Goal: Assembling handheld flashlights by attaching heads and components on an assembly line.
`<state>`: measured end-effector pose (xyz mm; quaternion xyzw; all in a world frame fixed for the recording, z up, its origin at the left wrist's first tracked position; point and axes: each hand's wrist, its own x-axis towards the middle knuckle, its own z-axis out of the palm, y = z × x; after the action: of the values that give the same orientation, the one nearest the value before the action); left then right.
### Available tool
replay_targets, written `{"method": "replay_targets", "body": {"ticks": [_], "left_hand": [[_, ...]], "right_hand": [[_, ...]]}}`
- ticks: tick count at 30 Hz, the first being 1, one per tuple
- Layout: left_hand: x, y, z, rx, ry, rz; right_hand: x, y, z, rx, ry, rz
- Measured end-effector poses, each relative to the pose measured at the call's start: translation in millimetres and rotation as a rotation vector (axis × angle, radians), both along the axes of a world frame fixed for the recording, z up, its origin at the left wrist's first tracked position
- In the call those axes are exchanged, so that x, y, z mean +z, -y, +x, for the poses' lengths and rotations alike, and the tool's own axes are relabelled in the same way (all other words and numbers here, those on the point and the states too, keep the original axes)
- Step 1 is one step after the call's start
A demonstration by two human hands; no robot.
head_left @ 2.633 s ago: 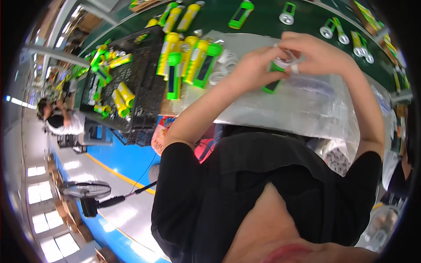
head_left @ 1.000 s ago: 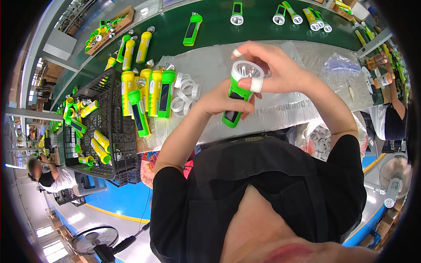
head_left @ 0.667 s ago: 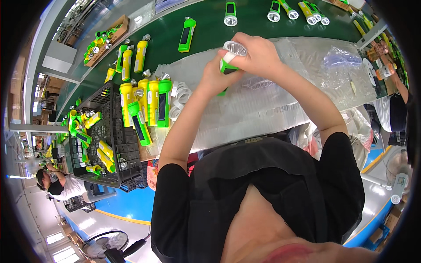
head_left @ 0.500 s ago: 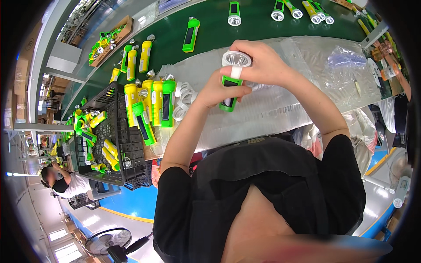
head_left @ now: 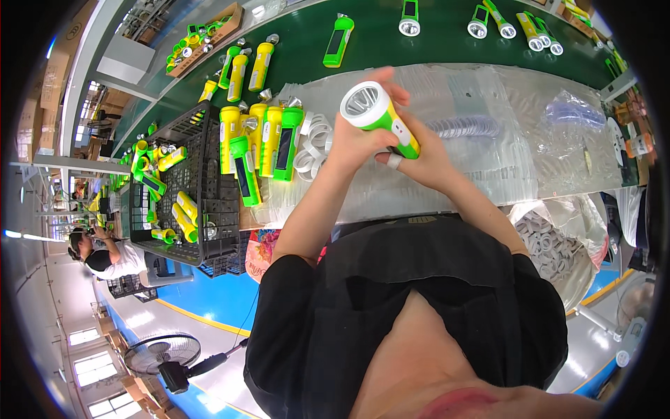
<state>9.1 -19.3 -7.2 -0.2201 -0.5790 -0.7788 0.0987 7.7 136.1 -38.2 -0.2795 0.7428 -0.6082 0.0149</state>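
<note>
So both hands, left hand (head_left: 352, 143) and right hand (head_left: 426, 157), grasp one green torch (head_left: 380, 119) with its white head fitted, above the table's (head_left: 447, 42) near edge, while headless torches (head_left: 255, 140) and loose rings (head_left: 310, 143) at the left seem left to assemble.

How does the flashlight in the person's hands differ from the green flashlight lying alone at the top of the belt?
The held flashlight is gripped by the left hand and right hand, raised and tilted; the lone flashlight lies flat on the green belt, untouched. The held one shows its white-rimmed head and reflector toward the camera; the lone one shows its long side with a dark panel. Both have green bodies.
</note>
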Motion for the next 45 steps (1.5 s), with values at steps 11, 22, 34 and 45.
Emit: {"method": "replay_targets", "body": {"ticks": [11,22,34,45], "left_hand": [[20.3,2.5,15.3,0.002,0.107,-0.028],[13.5,-8.4,20.8,-0.205,0.090,0.019],[4.9,-6.3,13.5,-0.305,-0.016,0.095],[7.7,12.0,10.7,-0.078,-0.029,-0.183]], "right_hand": [[-17.6,-2.6,3.5,-0.062,-0.100,0.025],[-9.3,-14.3,30.0,0.467,0.603,-0.069],[-26.1,-3.1,27.0,0.273,0.228,-0.038],[-38.6,7.6,-19.5,-0.110,-0.321,0.065]]}}
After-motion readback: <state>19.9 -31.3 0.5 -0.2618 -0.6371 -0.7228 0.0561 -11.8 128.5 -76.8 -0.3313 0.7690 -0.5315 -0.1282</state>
